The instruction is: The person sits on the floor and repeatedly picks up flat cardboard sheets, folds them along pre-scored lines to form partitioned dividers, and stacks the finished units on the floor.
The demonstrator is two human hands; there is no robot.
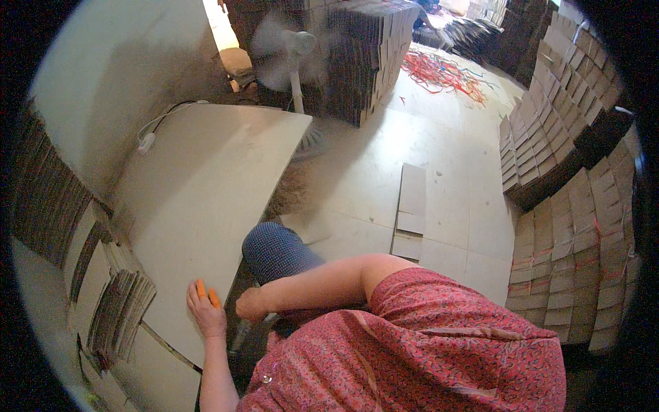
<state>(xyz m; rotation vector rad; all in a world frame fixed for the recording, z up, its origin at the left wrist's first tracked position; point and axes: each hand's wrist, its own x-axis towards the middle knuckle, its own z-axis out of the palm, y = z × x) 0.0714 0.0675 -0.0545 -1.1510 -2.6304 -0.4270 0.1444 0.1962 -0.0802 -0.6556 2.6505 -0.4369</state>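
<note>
My left hand (207, 314) rests on the pale tabletop (206, 185) near its right edge. Orange covers sit on two of its fingers, which are stretched out with nothing held. Just off that edge, beside my knee, my right hand (252, 305) is curled closed; whatever is in it, if anything, is hidden. To the left of my left hand, a bundle of cardboard pieces (123, 312) leans at the table's side. A thin dark strip (170, 348) runs from the bundle toward my left forearm.
A white fan (296, 44) spins beyond the table, beside a tall cardboard stack (367, 55). A white plug-like piece with a cord (146, 142) lies at the table's far left. Flat cardboard (412, 199), tangled red straps (446, 75) and tied cardboard stacks (570, 254) occupy the right.
</note>
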